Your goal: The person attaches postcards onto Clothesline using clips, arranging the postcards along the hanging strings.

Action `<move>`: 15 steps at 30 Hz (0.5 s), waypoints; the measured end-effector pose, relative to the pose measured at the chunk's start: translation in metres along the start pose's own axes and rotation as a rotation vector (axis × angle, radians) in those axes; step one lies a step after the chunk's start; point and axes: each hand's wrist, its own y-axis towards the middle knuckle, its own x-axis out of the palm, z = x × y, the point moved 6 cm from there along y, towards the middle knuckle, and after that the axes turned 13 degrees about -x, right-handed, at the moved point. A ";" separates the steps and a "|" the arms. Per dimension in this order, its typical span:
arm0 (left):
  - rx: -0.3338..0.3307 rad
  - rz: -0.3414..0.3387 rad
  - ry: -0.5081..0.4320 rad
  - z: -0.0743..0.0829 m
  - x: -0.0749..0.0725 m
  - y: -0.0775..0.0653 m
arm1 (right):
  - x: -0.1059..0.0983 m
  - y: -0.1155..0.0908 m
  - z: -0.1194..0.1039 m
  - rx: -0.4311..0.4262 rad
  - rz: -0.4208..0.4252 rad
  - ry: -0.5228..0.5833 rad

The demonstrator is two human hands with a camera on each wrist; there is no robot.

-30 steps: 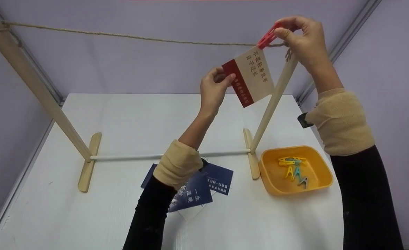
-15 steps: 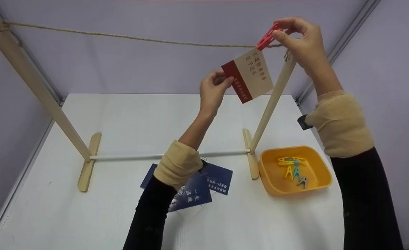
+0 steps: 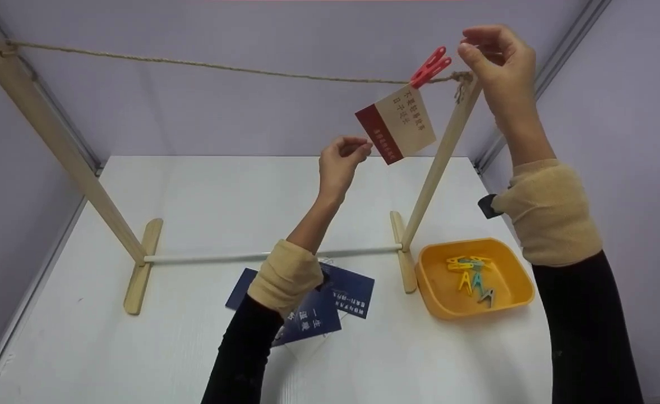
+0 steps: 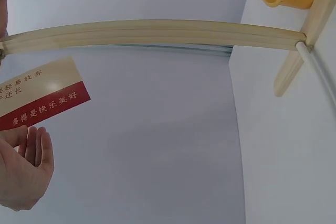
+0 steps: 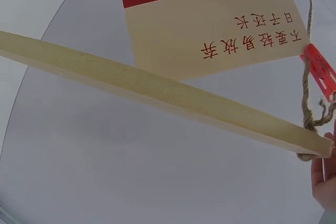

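Note:
A red clothespin (image 3: 430, 67) grips the rope (image 3: 240, 69) close to the right post, and a cream-and-red card (image 3: 400, 120) hangs tilted from it by one corner. My right hand (image 3: 503, 67) is just right of the clothespin, apart from it, fingers loosely bent around nothing. Beside the card's lower left edge, my left hand (image 3: 341, 165) holds its fingers loosely bent. In the left wrist view, the fingertips of that hand (image 4: 26, 166) lie at the red edge of the card (image 4: 47, 90); whether they touch it is unclear.
A wooden post (image 3: 60, 146) stands at left and another post (image 3: 439, 163) at right, joined low by a white rod (image 3: 206, 258). Dark blue cards (image 3: 313, 320) lie under the left forearm. An orange basket (image 3: 430, 280) holds several clothespins (image 3: 467, 280) on the white table.
My right hand has let go of the red clothespin and moved right. The left hand has released the card and dropped slightly. Card and clothespin stay on the rope.

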 end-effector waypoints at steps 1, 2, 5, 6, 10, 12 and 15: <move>-0.003 -0.001 -0.001 -0.003 0.000 0.000 | -0.003 -0.002 -0.001 -0.005 0.044 0.019; -0.004 -0.004 -0.002 -0.006 -0.001 0.000 | -0.007 -0.003 -0.001 -0.013 0.085 0.043; -0.009 -0.013 0.010 -0.015 -0.001 -0.001 | -0.017 -0.011 0.004 -0.032 0.199 0.143; -0.007 -0.020 0.009 -0.018 0.000 -0.002 | -0.020 -0.014 0.006 -0.037 0.227 0.177; -0.014 -0.044 0.005 -0.028 0.003 -0.008 | -0.029 -0.032 0.013 -0.033 0.297 0.304; -0.022 -0.054 0.003 -0.033 0.006 -0.011 | -0.032 -0.043 0.016 -0.026 0.303 0.335; -0.039 -0.066 0.009 -0.040 0.011 -0.017 | -0.037 -0.060 0.021 -0.006 0.295 0.364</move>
